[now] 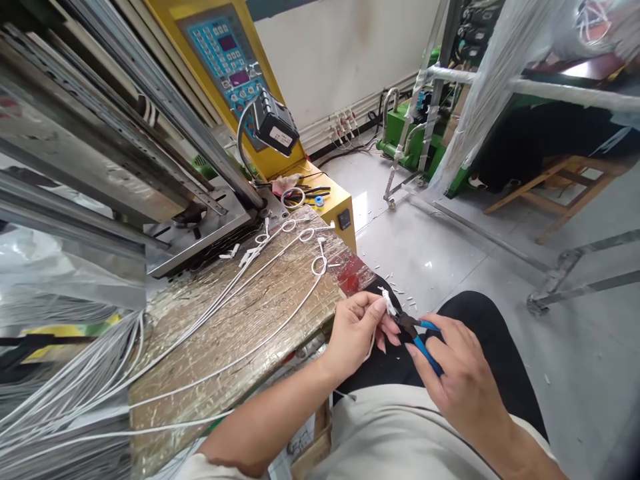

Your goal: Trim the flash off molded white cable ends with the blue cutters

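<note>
My left hand pinches a white cable end with a small moulded white plastic piece on it, above my lap. In my right hand are cutting pliers with blue handles. Their dark jaws touch or sit right beside the white piece; whether they bite into it I cannot tell. Several white cables with looped, moulded ends lie across the worn wooden board to my left. Small loose white plastic bits lie near its far edge.
A press machine with steel columns stands at the left, beside a yellow control cabinet. Bundled white cables hang at lower left. White scraps litter the floor. A metal frame and a wooden stool stand at the right.
</note>
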The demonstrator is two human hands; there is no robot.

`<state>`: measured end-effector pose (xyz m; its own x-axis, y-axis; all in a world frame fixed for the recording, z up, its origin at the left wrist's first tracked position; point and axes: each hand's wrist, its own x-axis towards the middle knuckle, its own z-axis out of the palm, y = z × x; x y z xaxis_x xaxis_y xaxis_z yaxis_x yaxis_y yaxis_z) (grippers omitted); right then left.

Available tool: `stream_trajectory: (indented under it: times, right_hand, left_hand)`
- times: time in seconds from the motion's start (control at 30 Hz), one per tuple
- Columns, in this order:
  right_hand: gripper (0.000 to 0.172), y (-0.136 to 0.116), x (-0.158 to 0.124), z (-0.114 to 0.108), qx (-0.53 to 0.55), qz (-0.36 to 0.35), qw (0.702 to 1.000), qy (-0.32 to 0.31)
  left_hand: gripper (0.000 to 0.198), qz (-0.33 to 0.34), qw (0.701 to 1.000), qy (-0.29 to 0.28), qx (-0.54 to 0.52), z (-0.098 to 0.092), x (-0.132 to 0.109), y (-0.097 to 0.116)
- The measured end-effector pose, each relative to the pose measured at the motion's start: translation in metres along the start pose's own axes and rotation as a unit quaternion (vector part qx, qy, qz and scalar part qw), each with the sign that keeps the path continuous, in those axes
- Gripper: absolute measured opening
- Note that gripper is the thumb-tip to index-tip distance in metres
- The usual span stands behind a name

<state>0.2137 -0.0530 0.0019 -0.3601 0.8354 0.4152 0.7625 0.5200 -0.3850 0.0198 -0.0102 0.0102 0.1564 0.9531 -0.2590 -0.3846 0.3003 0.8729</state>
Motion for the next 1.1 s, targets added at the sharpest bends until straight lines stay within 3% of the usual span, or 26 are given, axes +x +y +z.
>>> stream_trajectory:
  times: [0.27,0.77,0.93,1.1]
  right_hand:
    - [0.019,0.001,-0.001,-0.001,-0.031,0.000,1.000,0.001]
    - [0.015,0.012,-0.008,-0.003,-0.037,-0.014,0.999,-0.005]
    - [0.011,0.013,-0.010,-0.004,-0.027,0.010,1.000,0.009]
    - [0.024,0.009,-0.013,-0.008,0.042,0.070,0.996,-0.032]
  left_hand:
    - [0.042,-0.004,1.000,-0.001,-0.015,0.003,0.001,-0.007]
    - [0.039,-0.082,0.995,-0.009,-0.063,0.010,0.003,-0.005]
    - [0.037,-0.091,0.996,-0.026,-0.007,0.011,0.003,-0.009]
    - [0.045,-0.053,0.993,-0.040,0.097,0.004,0.008,-0.005]
